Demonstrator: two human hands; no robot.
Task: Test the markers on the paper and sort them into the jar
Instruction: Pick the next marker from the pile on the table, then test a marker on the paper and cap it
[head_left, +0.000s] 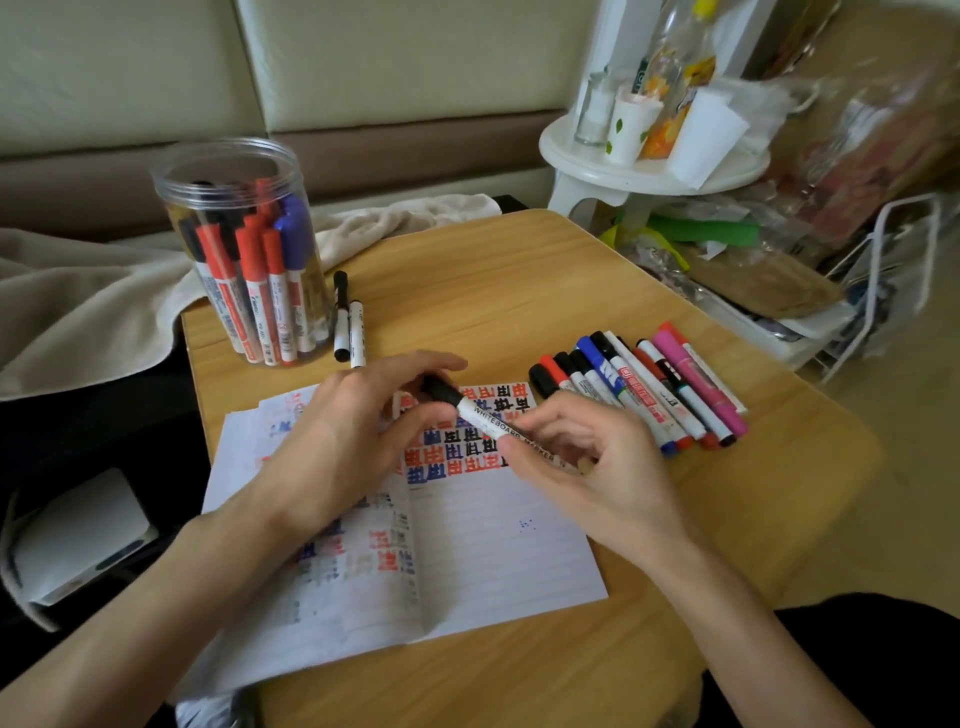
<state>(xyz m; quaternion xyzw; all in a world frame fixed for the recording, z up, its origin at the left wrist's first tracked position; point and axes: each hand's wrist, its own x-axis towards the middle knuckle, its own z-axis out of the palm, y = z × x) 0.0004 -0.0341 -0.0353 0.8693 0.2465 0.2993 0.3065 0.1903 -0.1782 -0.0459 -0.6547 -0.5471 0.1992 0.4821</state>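
Observation:
Above the lined paper (498, 561) I hold a white whiteboard marker (485, 420) with a black cap. My left hand (353, 441) pinches the black cap end. My right hand (582, 467) grips the white barrel. The paper carries rows of red, blue and black test marks. A clear plastic jar (244, 249) at the table's back left holds several red, blue and black markers. A row of several loose markers (644, 389) lies to the right of the paper. Two black-capped markers (349, 322) lie beside the jar.
The small wooden table (519, 291) has rounded edges. A beige blanket (78, 312) lies to the left, a white box (78, 535) below it. A white stool (649, 171) with cups and bottles stands at the back right, with cluttered bags beyond it.

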